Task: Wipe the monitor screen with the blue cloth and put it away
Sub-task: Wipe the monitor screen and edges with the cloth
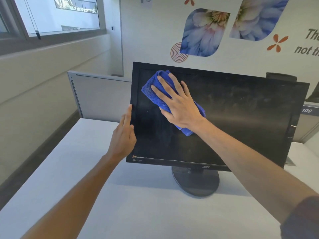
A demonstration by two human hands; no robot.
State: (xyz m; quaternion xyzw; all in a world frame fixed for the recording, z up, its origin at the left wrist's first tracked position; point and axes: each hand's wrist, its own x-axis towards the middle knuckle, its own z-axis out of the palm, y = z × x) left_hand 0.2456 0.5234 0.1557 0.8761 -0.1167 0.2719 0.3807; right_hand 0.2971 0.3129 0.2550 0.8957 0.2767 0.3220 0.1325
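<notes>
Currently the monitor screen (224,118) is stood on the white desk (138,213), dust streaks showing from centre toward 3 o'clock. The blue cloth (151,88), folded, is pressed at 10 o'clock under the flat, spread right hand (179,102). The left bezel is steadied by the left hand (124,135), fingers straight. Overlapping passes toward 3 o'clock are advised, pressure kept light.

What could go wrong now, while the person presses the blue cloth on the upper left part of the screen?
1. The monitor stands on one small round base; pressure from the right hand high on the screen may tip it backward. The left hand only touches the left edge with straight fingers.
2. The blue cloth is folded and lies loose under flat fingers, so it may slip out.
3. The right part of the screen looks dusty and may be missed.
</notes>
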